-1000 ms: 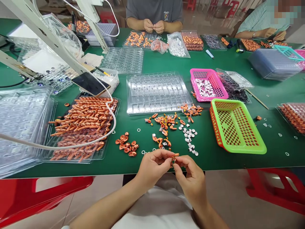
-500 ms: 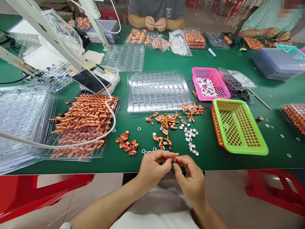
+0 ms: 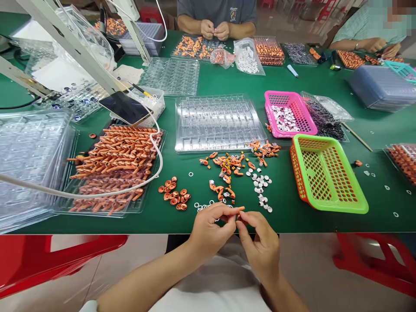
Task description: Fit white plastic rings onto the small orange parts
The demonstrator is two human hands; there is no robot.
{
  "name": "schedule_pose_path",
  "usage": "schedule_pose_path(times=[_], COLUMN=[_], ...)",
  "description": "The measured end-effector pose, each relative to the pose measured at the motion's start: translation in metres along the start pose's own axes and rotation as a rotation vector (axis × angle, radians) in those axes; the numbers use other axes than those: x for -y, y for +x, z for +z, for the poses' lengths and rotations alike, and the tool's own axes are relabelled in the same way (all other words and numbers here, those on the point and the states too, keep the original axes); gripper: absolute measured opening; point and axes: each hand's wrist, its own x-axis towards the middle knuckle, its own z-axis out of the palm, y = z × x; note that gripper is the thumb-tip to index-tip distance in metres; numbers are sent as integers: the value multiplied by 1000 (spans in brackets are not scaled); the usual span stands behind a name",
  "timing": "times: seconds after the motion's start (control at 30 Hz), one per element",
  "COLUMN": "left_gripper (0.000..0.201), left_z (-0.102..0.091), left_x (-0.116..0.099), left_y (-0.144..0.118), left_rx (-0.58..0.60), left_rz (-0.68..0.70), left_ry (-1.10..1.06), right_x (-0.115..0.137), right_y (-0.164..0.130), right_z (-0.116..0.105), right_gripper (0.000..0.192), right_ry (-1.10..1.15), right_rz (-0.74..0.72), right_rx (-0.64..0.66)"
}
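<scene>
At the table's front edge my left hand [image 3: 211, 225] and my right hand [image 3: 260, 236] meet, fingertips pinched round one small orange part [image 3: 241, 208]. Its orange end sticks out above the fingers; the rest is mostly hidden. Just beyond my hands lie loose white rings [image 3: 203, 205] and a scatter of curved orange pieces [image 3: 224, 190] with yellow and silver bits. Small white caps [image 3: 259, 184] are spread to the right of these. Copper-coloured round cups [image 3: 173, 197] form a loose group on the left.
Clear plastic trays [image 3: 221, 123] lie mid-table. Orange tubular parts [image 3: 120, 151] fill a tray at left, under a white cable [image 3: 161, 160]. A green basket [image 3: 339, 206] and a pink basket [image 3: 269, 115] stand right. A phone [image 3: 125, 107] leans on a box. Two people sit opposite.
The view has shifted slightly. Both hands stay together at the table edge, still pinching the small orange part, with only slight finger movement.
</scene>
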Motion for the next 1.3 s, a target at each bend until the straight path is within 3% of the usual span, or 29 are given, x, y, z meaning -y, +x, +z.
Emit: schedule_pose_path(times=[0.37,0.67,0.9,1.1,1.3], left_gripper=[33,12,11,23,24], left_z=[-9,-18,-18,-18,-22], left_x=[8,11,15,16,15], left_y=[-8,0,0,1,3], left_rx=[153,267,145,194,221], left_rz=[231,103,341,510,552], left_ry=[-9,-179,-34,-51,-21], right_x=[-4,-12,-13,-15,-18], right_y=[1,4,2,-3,-5], right_z=[-4,-24,-23,-18,-16], right_gripper=[33,19,14,13,14], right_ry=[-26,420,657,780,814], right_rz=[-24,277,394,489,522], right_rx=[-16,271,278,251,260])
